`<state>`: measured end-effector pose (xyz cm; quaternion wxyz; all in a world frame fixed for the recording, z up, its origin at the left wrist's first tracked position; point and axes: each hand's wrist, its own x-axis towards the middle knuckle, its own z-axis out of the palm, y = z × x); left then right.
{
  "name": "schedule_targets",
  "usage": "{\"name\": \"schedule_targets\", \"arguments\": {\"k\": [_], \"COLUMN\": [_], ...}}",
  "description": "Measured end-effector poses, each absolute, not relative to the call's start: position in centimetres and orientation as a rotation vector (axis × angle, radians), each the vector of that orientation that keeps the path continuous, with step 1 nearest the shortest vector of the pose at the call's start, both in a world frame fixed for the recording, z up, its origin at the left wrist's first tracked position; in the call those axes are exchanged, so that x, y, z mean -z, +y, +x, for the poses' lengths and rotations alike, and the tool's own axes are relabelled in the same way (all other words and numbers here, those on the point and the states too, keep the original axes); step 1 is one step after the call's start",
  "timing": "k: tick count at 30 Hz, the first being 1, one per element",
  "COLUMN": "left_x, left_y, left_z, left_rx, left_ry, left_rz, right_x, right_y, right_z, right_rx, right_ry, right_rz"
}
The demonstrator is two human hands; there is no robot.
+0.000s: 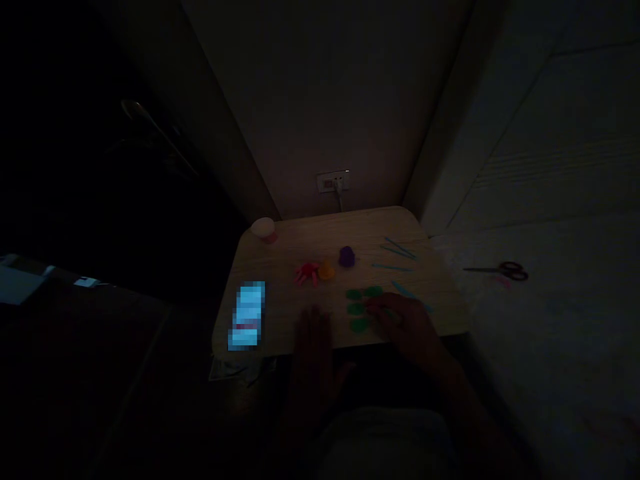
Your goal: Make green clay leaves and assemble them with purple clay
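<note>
The room is very dark. My left hand (316,340) lies flat at the table's front edge, fingers stretched forward and slightly blurred, holding nothing. My right hand (403,323) is bent over a cluster of flat green oval pieces (359,325) that look like modelling clay. Its fingertips are pinched together on a green piece at the cluster's right side, partly hidden by the fingers. Beyond my hands sit a red clay shape with several legs (308,271), an orange lump (326,270) touching its right side, and a purple lump (347,257).
Thin blue sticks (393,268) and a flat blue tool (403,289) lie on the wooden table (280,327). A lit phone (247,315) is at the left, a pale cup (263,229) at the back left corner. Scissors (505,271) lie off the table, right.
</note>
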<state>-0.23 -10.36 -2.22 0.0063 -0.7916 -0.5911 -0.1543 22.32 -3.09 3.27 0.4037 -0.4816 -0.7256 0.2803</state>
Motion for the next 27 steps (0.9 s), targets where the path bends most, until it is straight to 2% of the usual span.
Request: {"name": "schedule_targets", "arguments": {"k": [8,21,27], "left_x": [2.2,1.8,1.5], "left_y": [-6.9,-9.4,-7.1], "left_z": [-1.2,-0.9,-2.3], "left_rx": [0.510,0.481,0.667], "left_ry": [-1.838,-1.861,-1.817], "left_rz": [-2.508,-2.477,-2.534], "right_x": [-4.0,-4.4,-4.5], "right_y": [-3.0,-3.2,-3.2], "right_z": [22.1,21.2,21.8], "right_rx": [-0.705,-0.728,-0.723], "right_ry": [-1.864,-1.910,-1.904], "right_rz": [-1.227,-1.216,-1.210]}}
